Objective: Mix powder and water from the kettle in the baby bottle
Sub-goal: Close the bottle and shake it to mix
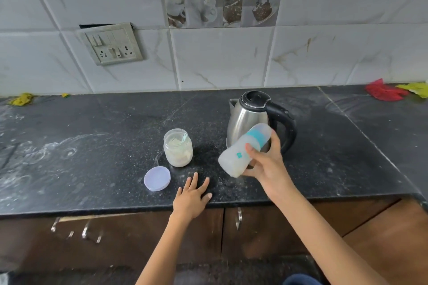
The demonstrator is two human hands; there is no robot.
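My right hand (266, 164) grips the baby bottle (238, 152) above the counter, tilted with its capped blue-ringed top pointing up and right. The bottle holds a milky white liquid. Just behind it stands the steel kettle (245, 120) with a black lid and handle. An open glass jar of pale powder (177, 148) with a small scoop inside sits left of the bottle. Its lavender lid (157, 178) lies flat on the counter in front of the jar. My left hand (192, 196) rests flat on the counter near the front edge, fingers spread.
The black stone counter (92, 146) is dusted with white powder smears. A wall socket panel (111, 44) is on the tiled backsplash. Red and yellow cloths (389, 91) lie at the back right, a yellow scrap (22, 99) at the back left. Cabinet doors with handles (238, 217) sit below.
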